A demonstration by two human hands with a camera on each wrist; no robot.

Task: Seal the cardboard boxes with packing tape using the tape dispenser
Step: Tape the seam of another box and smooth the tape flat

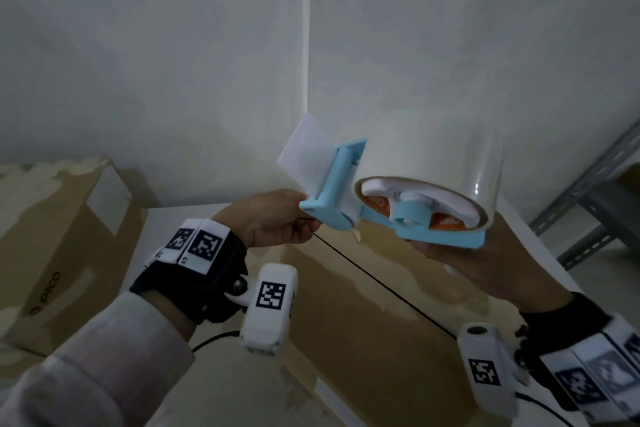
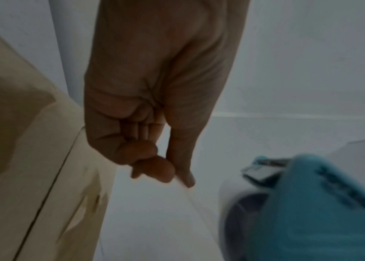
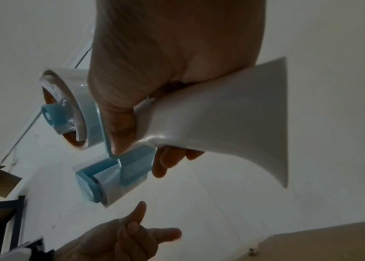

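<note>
The right hand [image 1: 460, 260] grips the tape dispenser [image 1: 408, 198] by its handle, held in the air above the cardboard box [image 1: 363, 305]. At the dispenser's 9 o'clock the left hand [image 1: 273, 218] appears to pinch the loose tape end [image 1: 304, 149], ready to draw it down to the box seam.

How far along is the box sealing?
Done: glossy tape strips already show on the box below the hands. In hand: right hand grips the tape dispenser, raised clear of the boxes; left hand pinches the tape end. Left: whether the side box still needs tape is unclear.
</note>
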